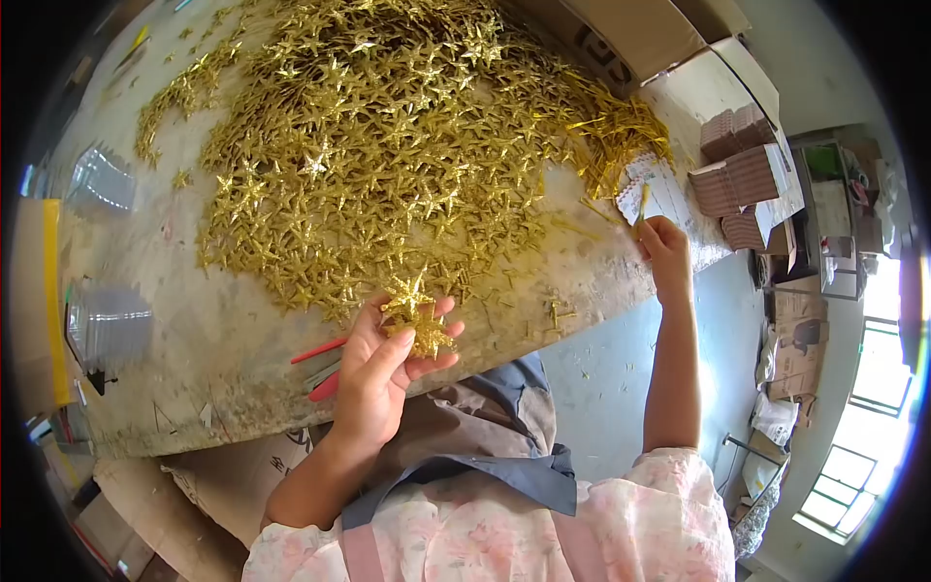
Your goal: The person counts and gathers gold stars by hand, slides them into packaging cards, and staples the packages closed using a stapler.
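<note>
My left hand (373, 373) is closed around a few glittery gold stars (424, 337), held above the table's front edge. Its thumb presses on them from the near side. Out to the right, my right hand (666, 247) pinches what looks like a thin gold strip (644, 199), beside some white cards (655, 184). A bundle of gold strips (621, 131) lies just beyond those cards. Beyond my left hand spreads a large heap of gold stars (378, 165).
A red-handled tool (325, 386) and a red stick (318, 351) lie left of my left hand. Clear plastic packs (112, 325) stand at the left. Stacked striped card bundles (732, 182) and an open cardboard box (640, 39) are at the right and back.
</note>
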`<state>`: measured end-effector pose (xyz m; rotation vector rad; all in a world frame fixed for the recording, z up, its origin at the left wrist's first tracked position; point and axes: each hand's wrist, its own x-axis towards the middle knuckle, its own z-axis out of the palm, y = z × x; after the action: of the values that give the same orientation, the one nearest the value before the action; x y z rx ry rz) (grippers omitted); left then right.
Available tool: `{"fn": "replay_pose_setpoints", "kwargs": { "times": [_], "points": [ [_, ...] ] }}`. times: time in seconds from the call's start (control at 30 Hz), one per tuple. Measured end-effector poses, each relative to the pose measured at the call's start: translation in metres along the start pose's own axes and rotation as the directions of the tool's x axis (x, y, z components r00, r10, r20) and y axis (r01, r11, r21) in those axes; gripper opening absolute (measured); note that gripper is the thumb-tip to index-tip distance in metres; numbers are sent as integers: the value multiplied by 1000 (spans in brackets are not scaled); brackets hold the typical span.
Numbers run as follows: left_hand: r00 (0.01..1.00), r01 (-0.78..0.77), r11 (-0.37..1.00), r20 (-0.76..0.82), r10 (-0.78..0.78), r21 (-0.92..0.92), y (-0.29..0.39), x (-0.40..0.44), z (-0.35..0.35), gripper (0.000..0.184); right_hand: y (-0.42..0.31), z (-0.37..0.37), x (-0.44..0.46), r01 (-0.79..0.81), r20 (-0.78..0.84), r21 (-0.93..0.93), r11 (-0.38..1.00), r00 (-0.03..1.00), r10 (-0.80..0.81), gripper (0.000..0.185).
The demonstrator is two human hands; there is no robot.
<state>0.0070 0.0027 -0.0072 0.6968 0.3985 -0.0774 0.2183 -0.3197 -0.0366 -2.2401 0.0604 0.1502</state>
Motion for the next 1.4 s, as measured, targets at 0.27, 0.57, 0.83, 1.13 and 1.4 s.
{"fn": "replay_pose_setpoints", "kwargs": {
  "times": [0.27, 0.57, 0.83, 1.13, 1.4],
  "points": [
    [1000, -18, 1000, -10, 18, -1, 1, -6, -1, 41, -7, 3, 1, 183, -131, -520, 834, 948, -290, 15],
    [1000, 14, 1000, 3, -14, 24, 0, -5, 6, 41, -3, 20, 46, 163, -142, -562, 811, 947, -288, 20],
    [1000, 5, 1000, -21, -5, 3, 0, -5, -1, 40, -15, 9, 35, 231, -70, -325, 917, 961, -267, 16],
    [1000, -7, 1000, -15, 7, -5, 0, 2, 1, 41, -31, 2, 21, 290, -72, -98, 952, 952, -298, 11],
    [999, -41, 996, 1, 41, -78, -14, 9, -1, 47, -134, 77, -89, 267, 361, 257, 929, 865, -349, 11]
  ]
}}
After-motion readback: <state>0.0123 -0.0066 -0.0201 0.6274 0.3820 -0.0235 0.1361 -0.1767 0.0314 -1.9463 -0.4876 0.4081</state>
